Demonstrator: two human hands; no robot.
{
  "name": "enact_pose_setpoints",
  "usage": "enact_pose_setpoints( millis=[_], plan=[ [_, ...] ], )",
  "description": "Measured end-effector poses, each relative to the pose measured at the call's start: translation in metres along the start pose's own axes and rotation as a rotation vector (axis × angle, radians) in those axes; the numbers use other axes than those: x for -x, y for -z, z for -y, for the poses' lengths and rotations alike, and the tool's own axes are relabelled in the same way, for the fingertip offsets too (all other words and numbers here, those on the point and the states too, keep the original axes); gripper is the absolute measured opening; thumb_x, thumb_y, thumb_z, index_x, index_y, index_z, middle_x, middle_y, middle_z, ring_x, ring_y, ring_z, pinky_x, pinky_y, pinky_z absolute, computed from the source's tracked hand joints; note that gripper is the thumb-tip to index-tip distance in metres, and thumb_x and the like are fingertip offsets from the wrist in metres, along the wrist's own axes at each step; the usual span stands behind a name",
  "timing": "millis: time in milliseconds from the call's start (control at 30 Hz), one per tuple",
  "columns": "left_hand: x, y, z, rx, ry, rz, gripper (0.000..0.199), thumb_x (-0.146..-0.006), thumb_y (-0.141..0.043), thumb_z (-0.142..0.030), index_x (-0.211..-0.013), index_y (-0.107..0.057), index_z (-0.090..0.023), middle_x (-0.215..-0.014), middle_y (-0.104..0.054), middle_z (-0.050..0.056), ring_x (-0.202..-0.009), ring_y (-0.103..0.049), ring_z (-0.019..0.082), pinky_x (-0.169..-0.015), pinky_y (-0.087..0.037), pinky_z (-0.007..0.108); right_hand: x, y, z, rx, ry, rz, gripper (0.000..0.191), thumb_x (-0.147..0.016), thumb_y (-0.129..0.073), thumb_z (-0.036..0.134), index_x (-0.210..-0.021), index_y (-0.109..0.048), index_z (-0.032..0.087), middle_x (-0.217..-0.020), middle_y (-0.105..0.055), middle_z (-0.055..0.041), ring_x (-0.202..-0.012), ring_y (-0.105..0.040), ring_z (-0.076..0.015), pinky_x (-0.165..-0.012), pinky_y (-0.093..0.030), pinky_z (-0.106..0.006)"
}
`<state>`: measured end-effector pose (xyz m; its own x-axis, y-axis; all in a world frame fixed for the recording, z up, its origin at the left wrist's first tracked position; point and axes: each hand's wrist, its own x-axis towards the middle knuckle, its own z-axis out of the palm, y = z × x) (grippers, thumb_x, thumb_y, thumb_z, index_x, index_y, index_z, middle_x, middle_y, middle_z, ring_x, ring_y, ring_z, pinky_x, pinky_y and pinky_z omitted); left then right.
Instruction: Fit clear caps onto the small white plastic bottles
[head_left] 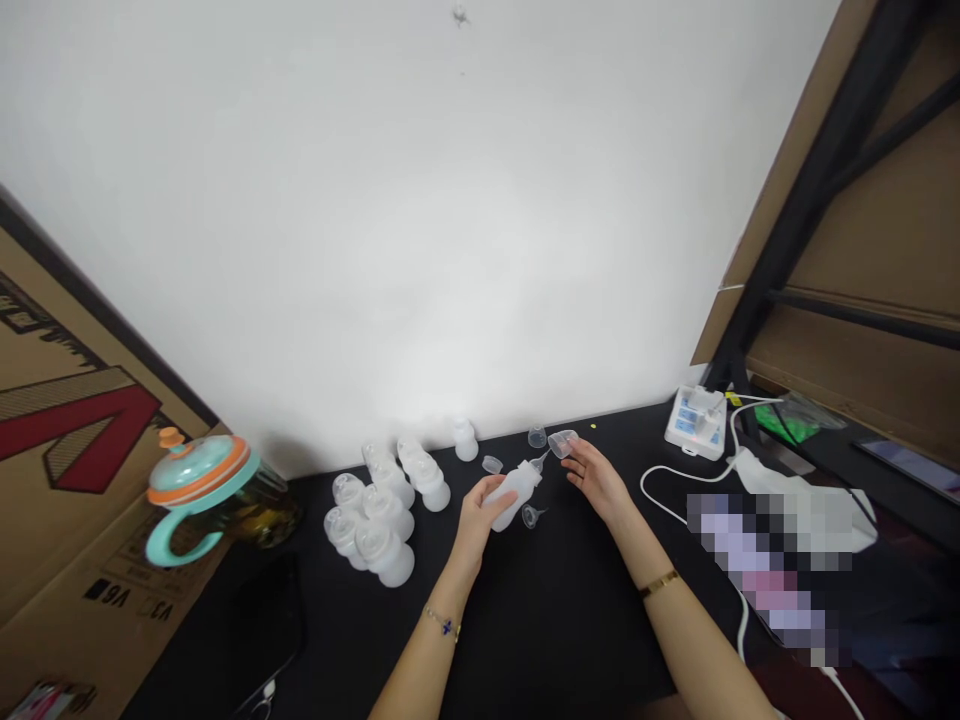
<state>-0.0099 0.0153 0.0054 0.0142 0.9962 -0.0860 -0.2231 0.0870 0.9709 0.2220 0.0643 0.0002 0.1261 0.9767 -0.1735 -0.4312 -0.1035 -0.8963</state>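
Note:
My left hand [477,508] grips a white squeeze bottle [517,488] with a pointed nozzle, tilted toward the upper right. My right hand [596,475] holds a small clear cap [562,442] just past the nozzle tip. Three more clear caps lie on the black table [555,610]: one [533,516] under the bottle, one [492,464] behind it and one [536,436] near the wall. A cluster of several white bottles [386,505] lies to the left of my left hand.
A teal and orange lidded cup [206,490] stands at the left beside a cardboard box [60,470]. A white device [696,422] with a white cable [660,478] sits at the right, under a dark shelf frame [810,190]. White wall behind.

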Motion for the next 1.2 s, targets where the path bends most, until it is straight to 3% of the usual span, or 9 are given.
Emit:
enact_pose_setpoints(
  millis=[200,533,700,1200],
  plan=[
    [0.004,-0.002,-0.006,-0.014,-0.007,-0.005,0.040,-0.069,-0.084,-0.047,-0.094,-0.076,-0.017,-0.095,-0.074,0.006,-0.088,-0.066,0.022,-0.077,-0.046,0.028,0.005,-0.007,0.002,-0.035,-0.035,0.033,0.026,-0.077,-0.077,0.037,-0.098,-0.068,0.023,-0.104,-0.076,-0.0056,-0.066,-0.069,-0.0156,-0.051,-0.051,-0.024],
    [0.000,-0.001,-0.001,-0.048,-0.042,-0.021,0.039,-0.069,-0.083,-0.047,-0.093,-0.077,-0.017,-0.093,-0.074,0.006,-0.087,-0.066,0.023,-0.075,-0.047,0.028,0.014,-0.019,0.002,0.079,0.038,0.165,0.040,-0.070,-0.086,0.037,-0.104,-0.071,0.022,-0.094,-0.075,-0.0033,-0.063,-0.065,-0.0124,-0.048,-0.046,-0.021],
    [0.000,-0.001,0.000,-0.053,-0.047,-0.008,0.039,-0.070,-0.083,-0.048,-0.093,-0.078,-0.017,-0.094,-0.075,0.007,-0.087,-0.066,0.023,-0.077,-0.047,0.028,0.014,-0.020,-0.002,0.102,0.041,0.216,0.042,-0.069,-0.086,0.035,-0.105,-0.072,0.021,-0.084,-0.072,-0.0011,-0.063,-0.064,-0.0117,-0.048,-0.045,-0.020],
    [0.003,-0.002,-0.003,-0.060,-0.021,0.044,0.043,-0.072,-0.080,-0.054,-0.092,-0.078,-0.016,-0.088,-0.074,0.007,-0.078,-0.063,0.020,-0.069,-0.043,0.026,0.017,-0.022,-0.001,0.130,0.028,0.236,0.042,-0.071,-0.085,0.037,-0.107,-0.071,0.020,-0.088,-0.072,-0.0031,-0.066,-0.065,-0.0126,-0.050,-0.048,-0.019]
  ],
)
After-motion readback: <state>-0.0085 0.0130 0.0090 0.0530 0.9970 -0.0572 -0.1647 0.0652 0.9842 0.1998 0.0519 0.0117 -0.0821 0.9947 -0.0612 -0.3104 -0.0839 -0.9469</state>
